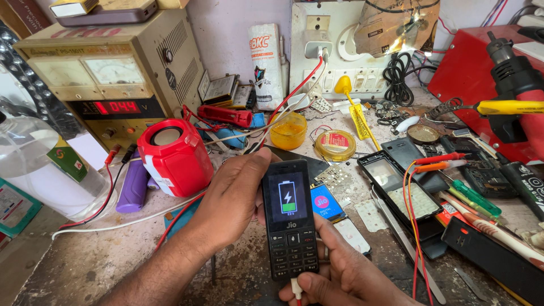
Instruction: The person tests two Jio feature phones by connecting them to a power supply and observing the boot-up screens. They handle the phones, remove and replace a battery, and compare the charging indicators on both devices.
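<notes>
Here's the black keypad phone with a small lit screen (290,218), upright between both hands near the front edge of the cluttered grey counter (85,260). The left hand (235,195) comes in from the lower left, palm cupped against the phone's left side, thumb lying across the top edge behind it, fingers wrapped out of sight. The right hand (340,272) rises from the bottom edge, fingers supporting the back of the phone, thumb pressed at its lower end, right beside the thin white-and-red cable (297,292) plugged into the base. Both hands are closed on the one phone. The screen shows a green battery symbol.

Count around it: one red cylindrical speaker (174,156) just beyond the left hand, one purple tube (134,184) beside that, one beige bench power supply with a red digit display (110,73) at the back left corner. To the right, one opened black phone shell (396,187), and two probes, red and orange (439,162), lying across it.
</notes>
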Tool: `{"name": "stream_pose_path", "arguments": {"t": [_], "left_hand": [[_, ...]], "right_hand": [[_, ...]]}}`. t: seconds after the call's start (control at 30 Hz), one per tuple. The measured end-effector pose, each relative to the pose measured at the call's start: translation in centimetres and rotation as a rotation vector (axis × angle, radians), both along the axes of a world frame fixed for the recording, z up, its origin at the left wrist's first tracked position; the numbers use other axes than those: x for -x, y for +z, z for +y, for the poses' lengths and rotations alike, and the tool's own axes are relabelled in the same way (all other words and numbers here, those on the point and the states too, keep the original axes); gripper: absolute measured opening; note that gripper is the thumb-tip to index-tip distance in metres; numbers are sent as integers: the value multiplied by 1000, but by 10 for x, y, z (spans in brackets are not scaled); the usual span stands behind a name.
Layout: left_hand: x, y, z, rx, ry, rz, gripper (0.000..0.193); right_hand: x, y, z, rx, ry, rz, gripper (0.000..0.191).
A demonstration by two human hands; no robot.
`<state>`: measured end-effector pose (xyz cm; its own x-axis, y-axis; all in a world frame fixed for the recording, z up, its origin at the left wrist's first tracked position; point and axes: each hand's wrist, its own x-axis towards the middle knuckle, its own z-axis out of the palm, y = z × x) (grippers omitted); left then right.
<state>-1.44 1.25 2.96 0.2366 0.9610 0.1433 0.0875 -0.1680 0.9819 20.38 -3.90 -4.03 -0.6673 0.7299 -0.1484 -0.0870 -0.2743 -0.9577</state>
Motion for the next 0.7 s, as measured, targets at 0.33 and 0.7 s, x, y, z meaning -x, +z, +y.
{"name": "stream_pose_path", "arguments": {"t": [0.33, 0.7], "left_hand": [[0, 1, -1, 15, 11, -1, 54], [-1, 1, -1, 18, 11, 3, 52]], "right_hand": [[0, 2, 0, 29, -18, -15, 94], [-1, -5, 1, 0, -25, -17, 93]]}}
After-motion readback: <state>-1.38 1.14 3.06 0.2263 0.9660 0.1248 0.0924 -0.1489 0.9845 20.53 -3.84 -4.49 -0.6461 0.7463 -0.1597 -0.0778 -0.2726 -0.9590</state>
